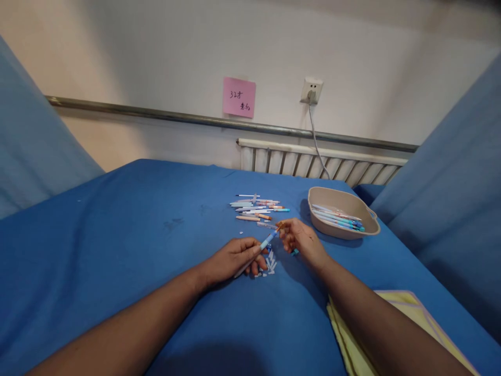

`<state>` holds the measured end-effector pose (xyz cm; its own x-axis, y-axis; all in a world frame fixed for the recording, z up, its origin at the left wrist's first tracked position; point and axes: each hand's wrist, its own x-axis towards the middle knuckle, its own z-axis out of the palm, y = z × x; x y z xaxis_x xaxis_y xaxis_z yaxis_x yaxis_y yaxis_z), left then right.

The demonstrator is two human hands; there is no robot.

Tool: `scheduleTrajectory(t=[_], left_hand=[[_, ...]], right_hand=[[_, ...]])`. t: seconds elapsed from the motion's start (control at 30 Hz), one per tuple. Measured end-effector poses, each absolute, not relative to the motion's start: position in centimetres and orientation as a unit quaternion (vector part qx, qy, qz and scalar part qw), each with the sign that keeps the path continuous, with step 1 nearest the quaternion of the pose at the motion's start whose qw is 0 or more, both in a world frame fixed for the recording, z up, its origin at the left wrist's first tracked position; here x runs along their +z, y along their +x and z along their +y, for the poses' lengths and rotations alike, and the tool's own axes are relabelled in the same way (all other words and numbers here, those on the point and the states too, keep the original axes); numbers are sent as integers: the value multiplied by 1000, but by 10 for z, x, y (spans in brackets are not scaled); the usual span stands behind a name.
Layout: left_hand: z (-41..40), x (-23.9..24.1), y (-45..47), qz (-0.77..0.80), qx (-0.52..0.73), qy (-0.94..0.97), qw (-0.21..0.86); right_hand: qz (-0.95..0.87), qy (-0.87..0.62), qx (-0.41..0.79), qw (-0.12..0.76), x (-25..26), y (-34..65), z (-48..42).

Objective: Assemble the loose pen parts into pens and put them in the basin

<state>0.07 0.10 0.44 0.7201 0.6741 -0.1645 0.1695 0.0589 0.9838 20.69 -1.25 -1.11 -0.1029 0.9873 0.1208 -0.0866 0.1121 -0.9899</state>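
Note:
My left hand (235, 258) rests on the blue cloth with its fingers closed round a pen (261, 248) that has a light blue grip and points up to the right. My right hand (301, 239) pinches the pen's orange tip end, and a small teal piece (295, 252) shows under its fingers. Small white pen parts (269, 265) lie on the cloth just below both hands. A heap of loose pens and pen parts (256, 207) lies a little beyond the hands.
A beige oval tray (331, 227) holding several pens stands to the right of my right hand. A yellow cloth (395, 329) lies at the near right. Blue fabric rises on both sides. A radiator (313, 162), a wall socket with a cable and a pink note are behind.

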Motion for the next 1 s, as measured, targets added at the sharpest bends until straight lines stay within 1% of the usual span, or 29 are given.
scheduleTrajectory(t=[0.07, 0.13, 0.27, 0.63, 1.0], left_hand=[[2, 2, 0, 312, 194, 642, 673], [3, 1, 0, 304, 185, 627, 692], [1, 1, 0, 297, 170, 618, 708], [1, 3, 0, 318, 184, 638, 677], [-2, 7, 2, 318, 167, 665, 655]], right_hand=[[-530, -433, 456, 569, -5, 207, -15], [-532, -438, 433, 582, -1, 206, -17], [-539, -436, 429, 579, 0, 204, -17], [-558, -413, 463, 551, -1, 211, -12], [-555, -422, 472, 540, -2, 205, -13]])
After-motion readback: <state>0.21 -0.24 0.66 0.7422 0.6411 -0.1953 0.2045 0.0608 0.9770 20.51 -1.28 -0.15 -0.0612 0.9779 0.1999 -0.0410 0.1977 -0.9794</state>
